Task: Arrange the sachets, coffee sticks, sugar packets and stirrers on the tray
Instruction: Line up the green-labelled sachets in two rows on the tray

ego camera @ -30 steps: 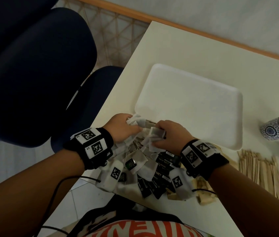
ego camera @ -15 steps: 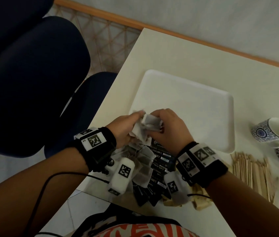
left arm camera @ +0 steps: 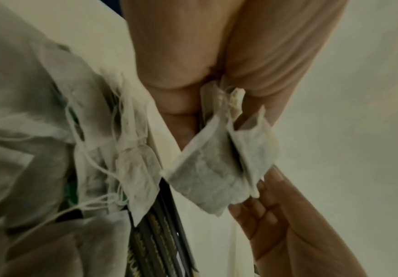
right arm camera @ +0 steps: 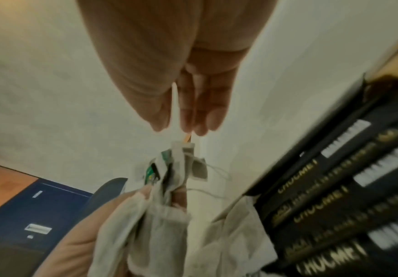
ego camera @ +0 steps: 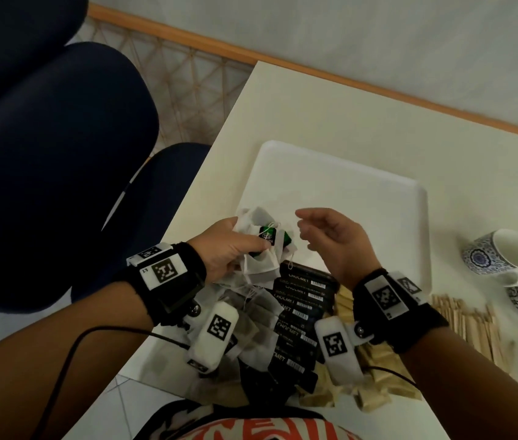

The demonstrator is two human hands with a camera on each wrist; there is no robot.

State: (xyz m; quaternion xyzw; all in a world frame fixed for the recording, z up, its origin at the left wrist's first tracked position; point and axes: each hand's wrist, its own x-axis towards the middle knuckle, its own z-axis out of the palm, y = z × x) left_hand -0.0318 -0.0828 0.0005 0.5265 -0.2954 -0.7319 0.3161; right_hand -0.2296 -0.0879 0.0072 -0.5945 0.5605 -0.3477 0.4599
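You are gathering sachets: your left hand (ego camera: 224, 249) is clutching a bunch of tea bags (ego camera: 262, 246) over the tray (ego camera: 378, 198) edge, while your right hand (ego camera: 330, 239) is hovering loose-fingered, holding nothing. Next, lay the bunch flat on the tray.

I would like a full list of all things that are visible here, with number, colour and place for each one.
tray: one, white, on the table, nothing lying flat on it yet
table: one, cream
tea bags: many, white with strings, piled at the near table edge
coffee sticks: several, black with gold print, stacked beside the tea bags
sugar packets: several, tan, near edge, right of the sticks
stirrers: many, pale wood, right of the tray
cups: at least three, white with blue pattern, far right
chairs: dark blue, left of the table
left hand: holds a bunch of tea bags over the tray's near corner
right hand: fingers loose, holds nothing
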